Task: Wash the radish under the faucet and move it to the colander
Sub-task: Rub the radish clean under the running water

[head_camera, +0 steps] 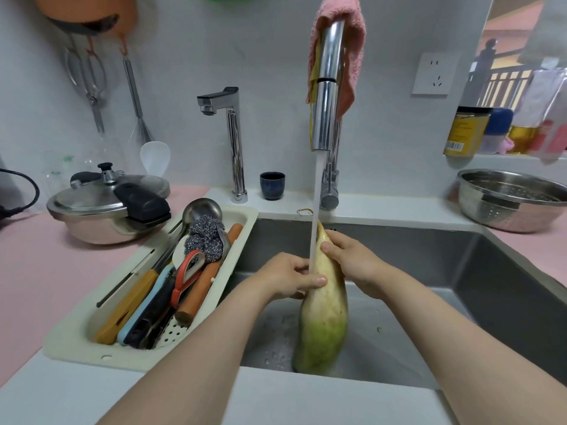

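A long radish [323, 326], white with a green lower end, stands tilted over the steel sink [478, 271]. Water runs from the tall chrome faucet [326, 87] onto its upper part. My left hand [288, 276] grips the radish at its middle from the left, thumb across the front. Near the pointed top, my right hand [352, 256] holds it from the right. The steel colander [512, 199] sits on the counter at the right, behind the sink.
A cream utensil tray [101, 348] with several tools and a steel scourer hangs over the sink's left side. A pressure cooker [107, 207] stands at left. A second small tap [233, 142] and a dark cup [272, 185] stand behind the sink.
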`<state>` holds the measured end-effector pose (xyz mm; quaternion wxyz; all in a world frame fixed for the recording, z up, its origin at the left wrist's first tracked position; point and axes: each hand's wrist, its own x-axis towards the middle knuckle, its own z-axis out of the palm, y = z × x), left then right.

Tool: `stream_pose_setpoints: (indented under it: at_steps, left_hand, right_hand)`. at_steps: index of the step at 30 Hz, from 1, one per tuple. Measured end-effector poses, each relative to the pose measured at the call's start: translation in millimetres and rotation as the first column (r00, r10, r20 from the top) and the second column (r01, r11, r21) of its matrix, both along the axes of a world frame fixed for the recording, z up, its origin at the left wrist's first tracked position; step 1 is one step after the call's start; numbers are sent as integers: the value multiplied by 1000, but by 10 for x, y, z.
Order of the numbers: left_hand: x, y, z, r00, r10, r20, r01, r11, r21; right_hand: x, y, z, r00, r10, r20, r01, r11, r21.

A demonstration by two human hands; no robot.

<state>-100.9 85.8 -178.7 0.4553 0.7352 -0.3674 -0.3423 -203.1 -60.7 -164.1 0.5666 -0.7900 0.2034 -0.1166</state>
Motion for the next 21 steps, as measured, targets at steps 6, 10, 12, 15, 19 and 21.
stream_pose_setpoints:
  at_steps: [6, 10, 12, 15, 19, 21]
  left_hand:
    - [53, 5, -27, 1000, 7, 1, -7, 999, -39]
    - [94, -16, -25, 999, 17, -27, -19, 996, -90]
    - [72, -11, -32, 998, -22, -54, 19, 997, -68]
    - [70, -3, -43, 997, -42, 61, 45, 998, -40]
    - [111, 8, -31, 993, -6, 116, 13, 998, -61]
    - [116, 28, -15, 1000, -13, 0, 13, 996, -87]
  right_hand:
    - [24, 49, -16, 1000, -5, 22, 5, 1000, -22]
    - [35, 116, 14, 999, 9, 47, -7, 999, -43]
    - [9, 79, 19, 999, 6, 49, -6, 1000, -8]
    - [-18, 42, 5, 999, 10, 42, -12, 999, 36]
    - [-22, 71, 15, 997, 56, 53, -57, 998, 22]
    - [-37, 52, 21, 995, 88, 46, -90, 994, 57]
